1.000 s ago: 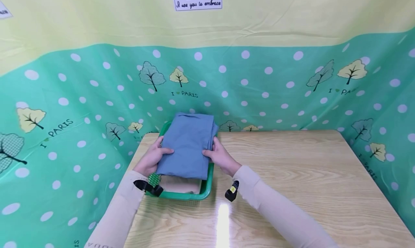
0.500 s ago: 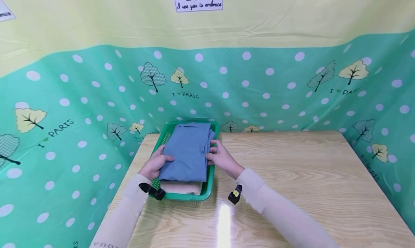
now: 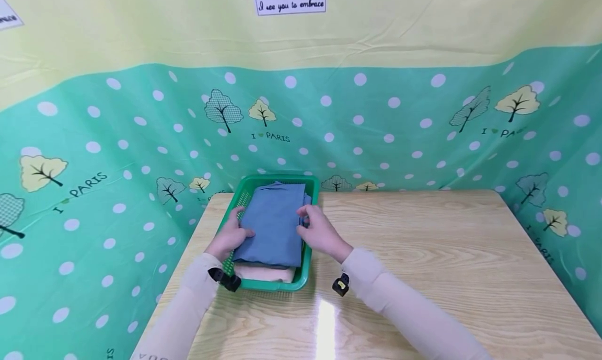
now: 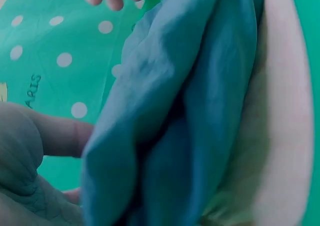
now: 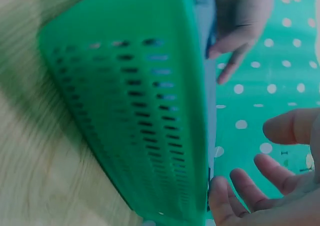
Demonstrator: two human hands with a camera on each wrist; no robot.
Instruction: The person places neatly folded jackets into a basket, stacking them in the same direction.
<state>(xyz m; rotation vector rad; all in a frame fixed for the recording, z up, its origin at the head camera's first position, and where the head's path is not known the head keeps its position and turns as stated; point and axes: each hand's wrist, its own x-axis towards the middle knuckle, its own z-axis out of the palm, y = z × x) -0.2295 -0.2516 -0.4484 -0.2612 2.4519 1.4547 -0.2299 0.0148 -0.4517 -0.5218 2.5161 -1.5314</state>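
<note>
A folded blue garment (image 3: 273, 224) lies in the green plastic basket (image 3: 308, 255), on top of a folded pale pink cloth (image 3: 263, 273). My left hand (image 3: 230, 237) is at the garment's left edge, its thumb over the top. In the left wrist view the garment's folds (image 4: 150, 86) hide the tips of that hand's fingers. My right hand (image 3: 322, 232) hovers at the right edge, and the right wrist view shows its fingers (image 5: 250, 191) spread and loosely bent, holding nothing. Whether its lowest fingertips touch the garment or the rim, I cannot tell.
The basket stands at the back left of a wooden table (image 3: 423, 245). Behind and on both sides hangs a green and yellow curtain (image 3: 390, 119) with dots and trees. A black wrist camera (image 3: 340, 284) sits on the right sleeve, another on the left.
The blue garment has come down into the basket, uncovering its far rim. My right hand has let go of the garment's edge; the left thumb stays over the left edge.
</note>
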